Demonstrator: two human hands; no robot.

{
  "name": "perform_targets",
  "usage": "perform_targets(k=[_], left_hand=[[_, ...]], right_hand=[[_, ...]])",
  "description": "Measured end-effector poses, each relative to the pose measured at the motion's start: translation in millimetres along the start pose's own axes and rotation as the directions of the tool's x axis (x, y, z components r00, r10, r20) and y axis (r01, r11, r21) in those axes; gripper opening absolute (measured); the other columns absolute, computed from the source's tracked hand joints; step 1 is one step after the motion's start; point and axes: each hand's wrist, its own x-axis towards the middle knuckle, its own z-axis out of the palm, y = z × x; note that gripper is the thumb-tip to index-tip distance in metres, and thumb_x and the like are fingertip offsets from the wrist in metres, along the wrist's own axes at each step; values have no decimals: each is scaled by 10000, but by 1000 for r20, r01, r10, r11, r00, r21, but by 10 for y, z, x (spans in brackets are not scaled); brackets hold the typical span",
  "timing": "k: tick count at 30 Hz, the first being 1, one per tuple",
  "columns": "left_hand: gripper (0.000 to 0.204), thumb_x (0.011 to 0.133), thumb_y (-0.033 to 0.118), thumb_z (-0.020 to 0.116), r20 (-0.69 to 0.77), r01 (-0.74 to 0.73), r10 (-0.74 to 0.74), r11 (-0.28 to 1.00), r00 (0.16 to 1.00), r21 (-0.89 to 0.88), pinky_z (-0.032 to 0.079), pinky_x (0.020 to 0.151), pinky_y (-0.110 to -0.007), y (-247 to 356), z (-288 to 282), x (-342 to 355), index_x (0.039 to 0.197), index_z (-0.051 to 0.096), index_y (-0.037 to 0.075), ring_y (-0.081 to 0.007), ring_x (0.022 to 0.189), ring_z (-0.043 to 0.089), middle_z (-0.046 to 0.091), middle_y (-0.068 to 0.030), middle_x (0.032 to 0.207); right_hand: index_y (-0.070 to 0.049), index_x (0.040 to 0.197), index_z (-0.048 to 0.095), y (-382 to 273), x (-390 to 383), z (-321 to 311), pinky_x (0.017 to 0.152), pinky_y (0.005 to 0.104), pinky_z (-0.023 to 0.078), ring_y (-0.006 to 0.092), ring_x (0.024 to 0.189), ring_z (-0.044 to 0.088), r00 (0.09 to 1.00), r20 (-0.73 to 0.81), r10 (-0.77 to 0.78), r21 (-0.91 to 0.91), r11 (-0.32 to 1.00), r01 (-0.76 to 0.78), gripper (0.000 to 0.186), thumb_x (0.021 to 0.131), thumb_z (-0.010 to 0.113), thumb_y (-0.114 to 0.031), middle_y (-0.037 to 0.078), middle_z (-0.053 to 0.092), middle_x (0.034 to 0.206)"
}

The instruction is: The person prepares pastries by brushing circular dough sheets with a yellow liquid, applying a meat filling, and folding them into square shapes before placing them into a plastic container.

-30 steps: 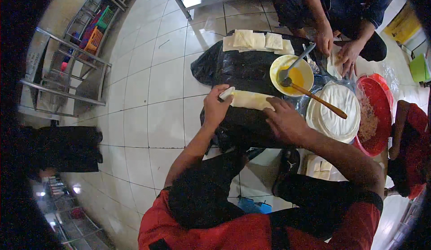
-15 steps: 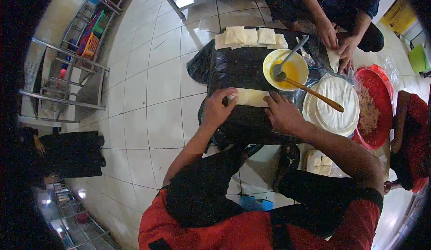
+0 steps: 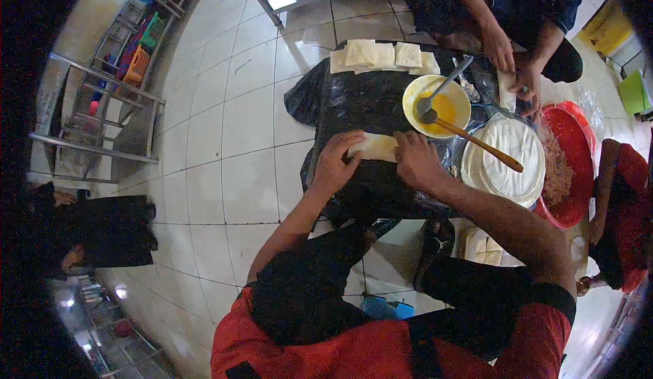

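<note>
Evidently, the pale dough strip (image 3: pixel 378 147) lies on the black-covered work surface (image 3: pixel 371 100), toward its 6 o'clock side. At the strip's 9 o'clock, the left hand (image 3: pixel 333 165) pinches one end between thumb and fingers. At 3 o'clock, the right hand (image 3: pixel 420 165) rests bent fingers on the other end; whether they grip cannot be told. Folded dough pieces (image 3: pixel 384 56) sit at 12 o'clock, a bowl (image 3: pixel 409 100) of yellow liquid at 2. Farther toward 3 o'clock: stacked round sheets (image 3: pixel 507 175), then a red basin (image 3: pixel 579 199)
</note>
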Motion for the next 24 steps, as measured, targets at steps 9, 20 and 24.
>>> perform_targets(k=[9,20,24], left_hand=[[347,848,151,732,122,-69,45,977,992,202,358,1138,-438,-29,-76,62,1190,689,109,-282,1307,525,597,-57,1395],[318,852,164,722,246,-156,128,983,961,98,311,1180,-466,-167,-156,131,1168,708,142,-238,1295,549,606,-28,1388],[287,883,205,703,269,-168,130,978,954,123,296,1188,-482,-203,-157,140,1163,696,141,-249,1323,529,593,-32,1410]], right_hand=[[7,1111,639,179,107,206,887,557,498,459,1033,621,984,-159,85,162,985,-59,331,977,557,-284,270,659,1062],[5,1026,652,271,106,161,837,486,523,423,938,674,971,6,240,420,880,-220,391,916,656,-371,252,683,963],[17,1033,663,254,129,144,826,459,525,384,912,688,972,12,234,486,848,-210,402,901,672,-363,244,685,951]])
